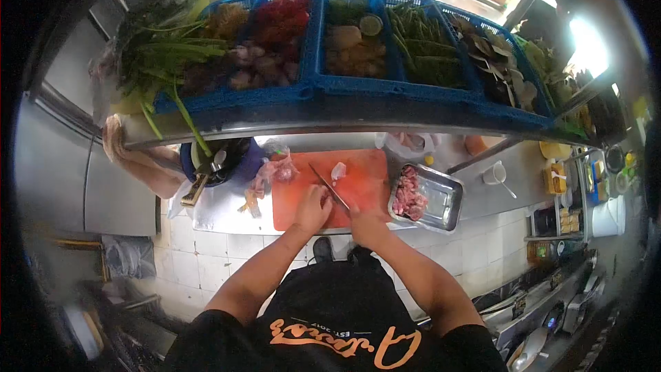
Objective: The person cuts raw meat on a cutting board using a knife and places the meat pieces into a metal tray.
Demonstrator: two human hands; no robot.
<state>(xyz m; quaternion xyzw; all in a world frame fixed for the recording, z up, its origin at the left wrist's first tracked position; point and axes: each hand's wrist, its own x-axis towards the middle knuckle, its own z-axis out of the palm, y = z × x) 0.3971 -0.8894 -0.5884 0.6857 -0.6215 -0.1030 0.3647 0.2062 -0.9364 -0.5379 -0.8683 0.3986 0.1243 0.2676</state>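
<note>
Far left, on the raised shelf: long-stemmed leafy greens (186, 49), some stems hanging over the near edge. Below them, on the metal counter (224, 217), a dark blue bucket (252, 165); a tool with a wooden handle (197, 189) leans out over its near side. Right of the bucket, a clear plastic bag (275, 169) with pinkish contents, lapping the left edge of the board; small pale scraps (251, 203) nearer.

Centre: orange-red cutting board (292, 196), lying flat. Left hand (314, 209) over its near half, fingers bent, tips close against the left side of the blade; cannot tell whether anything is pinched under them. Knife (331, 187) slants across the board, tip far left, handle near right. One pale pink piece (339, 171) on the far half, right of the blade, apart from both hands. Right hand (370, 228) at the near edge of the board, closed round the knife handle.

Over the centre, blue crates (320, 86) on the shelf, full of sorted vegetables.

Right: metal tray (444, 200) just beside the board, tilted in line; pink meat pieces (409, 196) heaped in its left part, right part bare. Farther right, a white cup (493, 174), a spoon (509, 190) beside it.
</note>
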